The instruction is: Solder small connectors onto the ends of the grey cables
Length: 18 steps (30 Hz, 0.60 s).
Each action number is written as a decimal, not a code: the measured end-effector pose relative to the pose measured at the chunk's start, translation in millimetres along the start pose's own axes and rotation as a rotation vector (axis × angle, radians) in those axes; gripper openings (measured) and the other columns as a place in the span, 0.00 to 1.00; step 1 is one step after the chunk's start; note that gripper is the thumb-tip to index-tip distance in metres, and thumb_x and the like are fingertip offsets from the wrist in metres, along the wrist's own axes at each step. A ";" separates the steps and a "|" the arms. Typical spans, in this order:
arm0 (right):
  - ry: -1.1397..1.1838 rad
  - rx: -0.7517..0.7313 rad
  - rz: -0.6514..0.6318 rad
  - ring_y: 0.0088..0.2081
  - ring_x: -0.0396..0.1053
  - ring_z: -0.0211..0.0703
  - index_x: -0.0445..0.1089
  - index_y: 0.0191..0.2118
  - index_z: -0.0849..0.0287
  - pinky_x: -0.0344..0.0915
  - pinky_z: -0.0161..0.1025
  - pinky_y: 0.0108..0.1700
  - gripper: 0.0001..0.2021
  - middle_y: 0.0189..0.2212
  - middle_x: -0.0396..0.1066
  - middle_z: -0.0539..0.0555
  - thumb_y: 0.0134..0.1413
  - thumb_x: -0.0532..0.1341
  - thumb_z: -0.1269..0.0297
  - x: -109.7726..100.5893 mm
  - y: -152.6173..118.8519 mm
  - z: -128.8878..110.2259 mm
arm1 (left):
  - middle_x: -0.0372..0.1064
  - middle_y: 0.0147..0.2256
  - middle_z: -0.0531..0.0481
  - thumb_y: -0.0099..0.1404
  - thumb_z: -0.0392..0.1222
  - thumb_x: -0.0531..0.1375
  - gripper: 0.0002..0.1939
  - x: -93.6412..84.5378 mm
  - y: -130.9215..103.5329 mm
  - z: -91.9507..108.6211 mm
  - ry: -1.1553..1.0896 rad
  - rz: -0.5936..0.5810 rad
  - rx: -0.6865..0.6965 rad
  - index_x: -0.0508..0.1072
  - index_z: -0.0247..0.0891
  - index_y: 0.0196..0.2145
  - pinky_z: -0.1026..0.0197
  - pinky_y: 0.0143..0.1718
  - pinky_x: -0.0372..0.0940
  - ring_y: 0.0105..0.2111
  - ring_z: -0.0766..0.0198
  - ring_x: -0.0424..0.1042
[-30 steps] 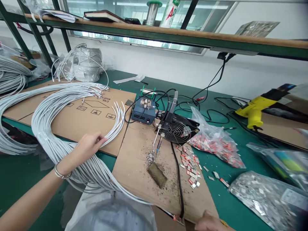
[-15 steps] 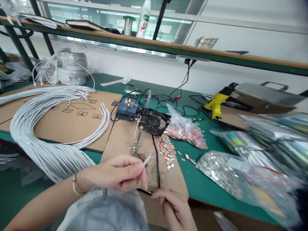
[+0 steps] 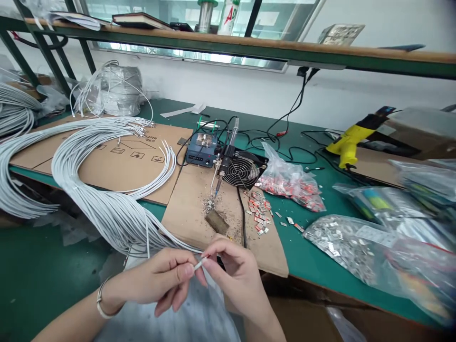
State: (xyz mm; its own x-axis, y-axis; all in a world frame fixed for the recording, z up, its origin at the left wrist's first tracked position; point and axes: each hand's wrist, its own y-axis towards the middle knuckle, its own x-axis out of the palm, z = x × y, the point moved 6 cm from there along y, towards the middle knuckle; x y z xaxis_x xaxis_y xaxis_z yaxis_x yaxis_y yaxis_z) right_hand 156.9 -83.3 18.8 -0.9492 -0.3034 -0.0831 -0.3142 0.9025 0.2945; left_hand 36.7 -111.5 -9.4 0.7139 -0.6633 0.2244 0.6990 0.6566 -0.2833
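Note:
Between thumb and fingers, my left hand [image 3: 166, 275] pinches the end of a white cable [image 3: 198, 264] close to its tip. Red wire shows at that tip, where the thumb and forefinger of my right hand [image 3: 237, 270] close on it. Both hands are over my lap, in front of the bench edge. A thick bundle of white cables [image 3: 85, 185] curves down on the left, close to my left forearm. Beyond the hands, a soldering iron [image 3: 224, 156] stands in a holder, tip down over solder scraps [image 3: 210, 203], near a brown flat block [image 3: 216, 222].
A black fan [image 3: 242, 172] and a blue soldering unit [image 3: 201, 151] stand behind. Small red-and-silver connectors [image 3: 259, 211] lie right of a black cord [image 3: 242, 213]. Bags of metal parts [image 3: 338, 242] and red pieces [image 3: 290, 185], plus a yellow heat gun [image 3: 351, 140], occupy the right.
My right hand has come up from the bench edge to the cable tip and now pinches it. My left hand has lowered slightly with the cable. The view has shifted left.

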 end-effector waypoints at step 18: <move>-0.276 0.018 0.247 0.18 0.64 0.46 0.68 0.21 0.52 0.63 0.42 0.21 0.12 0.15 0.64 0.50 0.52 0.60 0.57 30.0 -22.2 21.7 | 0.60 0.19 0.55 0.50 0.54 0.64 0.20 -21.0 -2.2 -26.0 -0.125 0.491 0.315 0.66 0.33 0.21 0.71 0.14 0.54 0.15 0.74 0.60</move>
